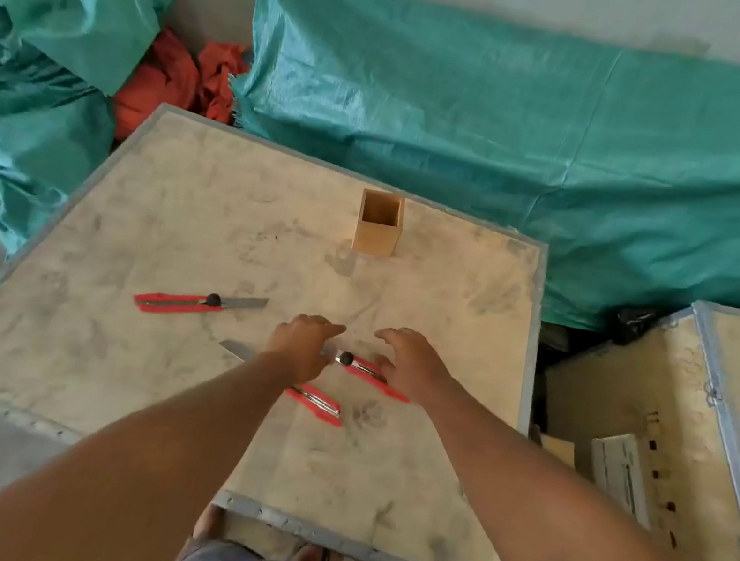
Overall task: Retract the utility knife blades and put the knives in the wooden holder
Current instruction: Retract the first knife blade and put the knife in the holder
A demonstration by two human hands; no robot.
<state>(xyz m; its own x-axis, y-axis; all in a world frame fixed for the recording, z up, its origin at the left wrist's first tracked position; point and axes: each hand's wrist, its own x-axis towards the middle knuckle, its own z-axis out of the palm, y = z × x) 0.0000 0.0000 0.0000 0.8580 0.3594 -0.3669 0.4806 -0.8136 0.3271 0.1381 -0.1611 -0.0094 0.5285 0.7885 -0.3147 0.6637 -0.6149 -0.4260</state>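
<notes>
Three red utility knives lie on a plywood crate top (145,364). The left knife (186,302) has its blade out, pointing right. A middle knife (371,373) with a black knob lies between my hands. A near knife (317,402) runs under my left wrist, and its blade sticks out to the left. My left hand (302,342) hovers over the middle knife's blade end with fingers apart. My right hand (408,361) spreads above that knife's red handle. Whether either hand touches it is unclear. The empty wooden holder (379,225) stands upright at the far side.
Green tarpaulin (532,135) covers the ground behind the crate, with red cloth (176,78) at the far left corner. An open plywood crate (658,430) with papers inside stands to the right. My feet show below the near edge.
</notes>
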